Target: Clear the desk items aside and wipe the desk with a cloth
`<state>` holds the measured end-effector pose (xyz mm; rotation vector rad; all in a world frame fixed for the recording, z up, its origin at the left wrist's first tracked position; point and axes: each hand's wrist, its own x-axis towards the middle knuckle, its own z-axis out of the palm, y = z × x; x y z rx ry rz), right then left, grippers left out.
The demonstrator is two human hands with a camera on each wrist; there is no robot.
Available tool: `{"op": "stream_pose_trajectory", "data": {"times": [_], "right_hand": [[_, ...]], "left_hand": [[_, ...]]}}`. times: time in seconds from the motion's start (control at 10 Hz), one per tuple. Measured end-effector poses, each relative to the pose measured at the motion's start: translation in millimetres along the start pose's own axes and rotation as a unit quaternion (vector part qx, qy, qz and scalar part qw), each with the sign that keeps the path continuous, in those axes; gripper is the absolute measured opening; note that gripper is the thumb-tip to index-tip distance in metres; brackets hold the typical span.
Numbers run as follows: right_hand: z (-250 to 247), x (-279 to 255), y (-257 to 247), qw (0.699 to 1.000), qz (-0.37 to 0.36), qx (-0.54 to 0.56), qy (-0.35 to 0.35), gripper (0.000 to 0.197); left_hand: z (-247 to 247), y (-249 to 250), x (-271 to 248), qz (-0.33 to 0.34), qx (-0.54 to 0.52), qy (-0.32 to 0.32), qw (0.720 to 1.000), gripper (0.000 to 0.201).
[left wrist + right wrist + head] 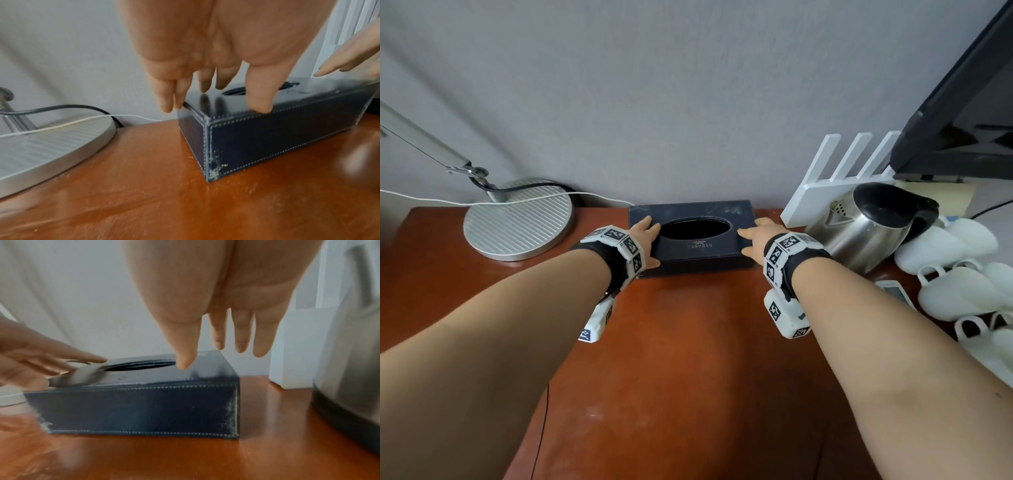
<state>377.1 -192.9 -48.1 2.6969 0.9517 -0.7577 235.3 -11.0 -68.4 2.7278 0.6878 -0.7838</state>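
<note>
Both hands at the tissue box

Left hand [645, 236] and right hand [755, 236] spread straight fingers [185, 360] over the tissue box [690, 253]; sliding it right could knock the kettle [866, 226].

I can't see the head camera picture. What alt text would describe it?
Two bare hands, left hand and right hand, reach to either end of a dark tissue box on a reddish-brown desk. A lamp base stands left; a steel kettle and white cups sit right.
</note>
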Motion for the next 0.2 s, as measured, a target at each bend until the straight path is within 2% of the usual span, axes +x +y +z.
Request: {"op": "stream_pose_trajectory", "data": {"times": [0.2], "right_hand": [[-47, -48, -11, 0.997, -0.001, -0.018, 0.071, 0.063]], "left_hand": [[-44, -8, -38, 0.005, 0.013, 0.096, 0.995, 0.082]]}}
